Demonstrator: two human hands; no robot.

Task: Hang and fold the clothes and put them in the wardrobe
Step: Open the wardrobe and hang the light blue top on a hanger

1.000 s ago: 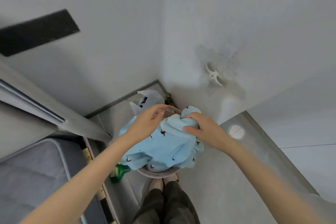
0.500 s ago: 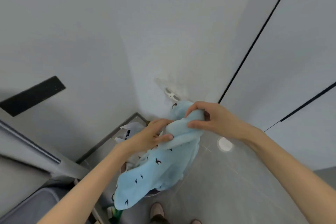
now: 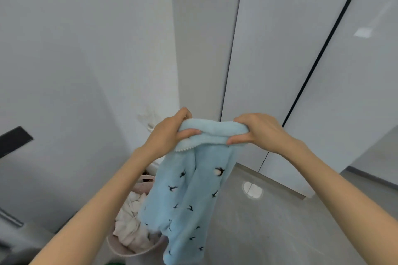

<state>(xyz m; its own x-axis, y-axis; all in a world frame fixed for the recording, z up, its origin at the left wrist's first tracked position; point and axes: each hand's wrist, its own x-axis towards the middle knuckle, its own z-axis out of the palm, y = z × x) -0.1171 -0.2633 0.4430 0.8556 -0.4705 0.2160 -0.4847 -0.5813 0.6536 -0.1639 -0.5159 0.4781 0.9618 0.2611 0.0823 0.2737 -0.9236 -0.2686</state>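
Head view: left hand [image 3: 165, 133] and right hand [image 3: 258, 131] grip blue garment [image 3: 189, 196].

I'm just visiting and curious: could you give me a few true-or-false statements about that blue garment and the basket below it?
1. The left hand and the right hand both grip the top edge of the light blue garment. True.
2. The garment is plain. False: small dark birds are printed on it.
3. The laundry basket is empty. False: white clothes lie in it.
4. The tall white doors behind are shut. True.
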